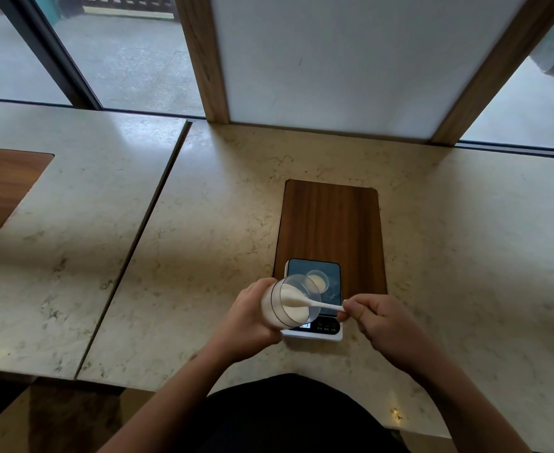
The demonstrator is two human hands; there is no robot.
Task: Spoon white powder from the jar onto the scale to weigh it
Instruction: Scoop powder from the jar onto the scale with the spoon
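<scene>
Left hand (249,317) fingers wrap the tilted jar (290,304) over the scale (315,302); right hand (378,317) fingers pinch the spoon (311,304), bowl inside the jar.

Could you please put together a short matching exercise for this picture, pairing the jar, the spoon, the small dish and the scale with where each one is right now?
Things:
1. jar
2. spoon
3. small dish
4. scale

Places:
A. sitting on the scale's dark platform, with white powder in it
B. pinched by its handle in the right hand, bowl inside the jar
C. tilted on its side in the left hand
D. standing on the counter at the near end of the wooden inlay

Pairs: 1-C, 2-B, 3-A, 4-D
</scene>
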